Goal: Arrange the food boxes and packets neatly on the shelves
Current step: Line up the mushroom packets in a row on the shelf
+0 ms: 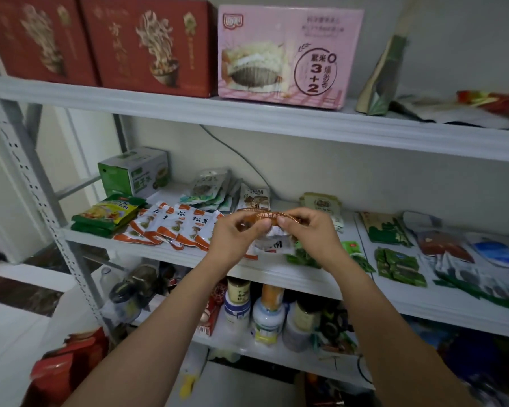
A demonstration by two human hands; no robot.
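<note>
White shelving (247, 116) fills the wall, with two red boxes (147, 45) and a pink box (288, 54) side by side on its top shelf. On the middle shelf, orange-and-white packets (174, 227) lie overlapped in a row. Just above that shelf, the left hand (235, 239) and right hand (309, 233) pinch a small brown packet (262, 218) by its ends, fingers curled.

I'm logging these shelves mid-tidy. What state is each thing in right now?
Brown packet: held in the air between both hands.
Left hand: pinches one end.
Right hand: pinches the other end.
Pink box: upright, closed.
Red boxes: upright, side by side.
Green box: upright, closed.
Orange-white packets: lying overlapped in a row.
Green pouch: standing, tilted.
Bottles: upright, capped.
</note>
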